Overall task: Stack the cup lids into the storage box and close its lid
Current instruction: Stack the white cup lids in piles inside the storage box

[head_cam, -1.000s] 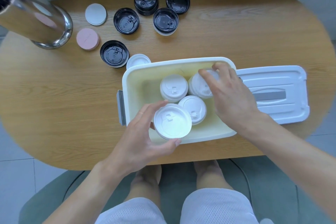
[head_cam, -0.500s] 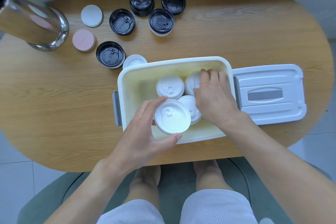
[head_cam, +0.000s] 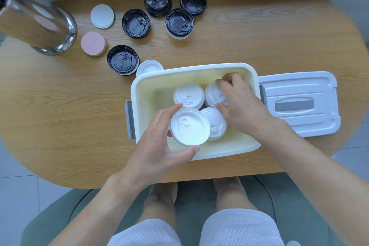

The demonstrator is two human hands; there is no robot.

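A cream storage box (head_cam: 151, 81) stands open at the table's near middle. Inside it are stacks of white cup lids (head_cam: 188, 96). My left hand (head_cam: 157, 146) grips one white cup lid (head_cam: 189, 127) by its rim over the box's near left part. My right hand (head_cam: 242, 104) reaches into the box and its curled fingers hold the far right stack of white lids (head_cam: 213, 95). The box's white lid (head_cam: 299, 104) lies flat on the table to the right of the box. Several black cup lids (head_cam: 135, 23) lie behind the box.
A tall steel cylinder (head_cam: 38, 20) stands at the far left. Next to it lie a pink disc (head_cam: 93, 43) and a white disc (head_cam: 102, 16). One white cup lid (head_cam: 148, 67) lies just behind the box's left corner. The table's near edge is close to the box.
My right hand has dropped from the box's far rim down into the box onto the far right stack. My left hand keeps its lid in nearly the same spot.
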